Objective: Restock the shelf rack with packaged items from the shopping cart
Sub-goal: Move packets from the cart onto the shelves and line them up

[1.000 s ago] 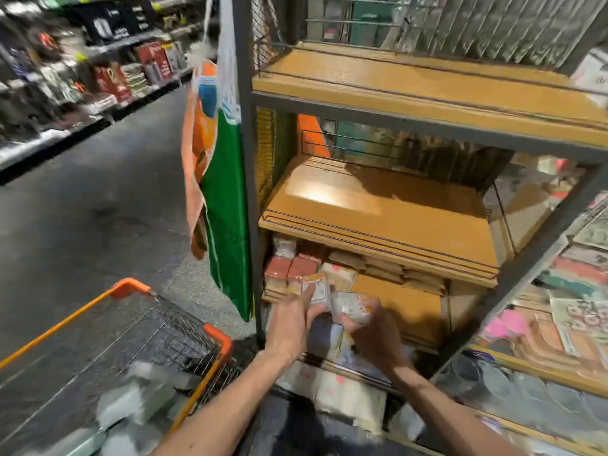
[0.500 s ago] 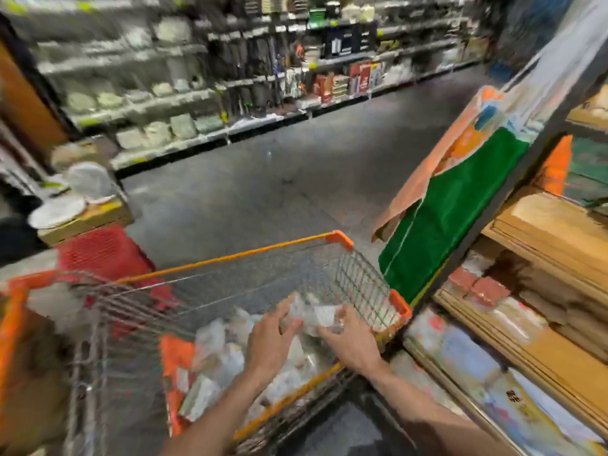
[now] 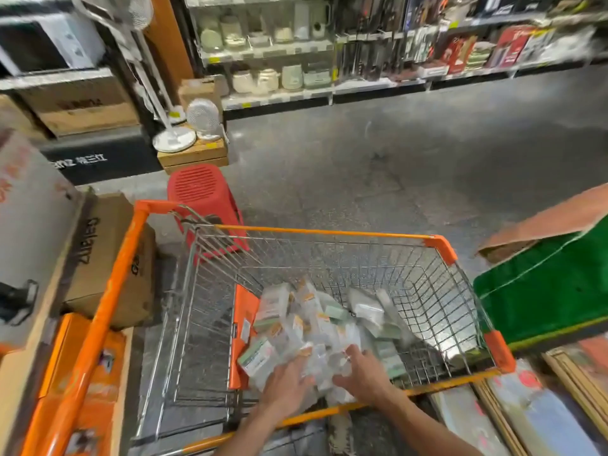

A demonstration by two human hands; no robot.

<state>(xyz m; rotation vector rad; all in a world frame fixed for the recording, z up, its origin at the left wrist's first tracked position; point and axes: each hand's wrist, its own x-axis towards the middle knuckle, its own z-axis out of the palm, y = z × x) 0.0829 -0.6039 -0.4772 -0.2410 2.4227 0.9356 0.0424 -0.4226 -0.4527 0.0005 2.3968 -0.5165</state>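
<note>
The orange-rimmed wire shopping cart (image 3: 329, 232) stands in front of me. A pile of small packaged items (image 3: 316, 320), clear packs with green or orange labels, lies in its near end. Both my hands are down in that pile. My left hand (image 3: 289, 380) rests on the packs with its fingers stretched forward. My right hand (image 3: 362, 373) curls its fingers and thumb round a clear pack (image 3: 340, 360). Only the bottom corner of the shelf rack (image 3: 566, 366) shows, at the lower right.
A green and orange bag (image 3: 543, 291) hangs at the right, close to the cart's corner. A red plastic stool (image 3: 204, 195) stands behind the cart. Cardboard boxes (image 3: 108, 258) and an orange case (image 3: 82, 383) crowd the left. Grey aisle floor (image 3: 394, 166) lies beyond.
My view swung left from the shelf rack to the cart. Both hands left the shelf, crossed over the cart rim and dropped into the pile of packs.
</note>
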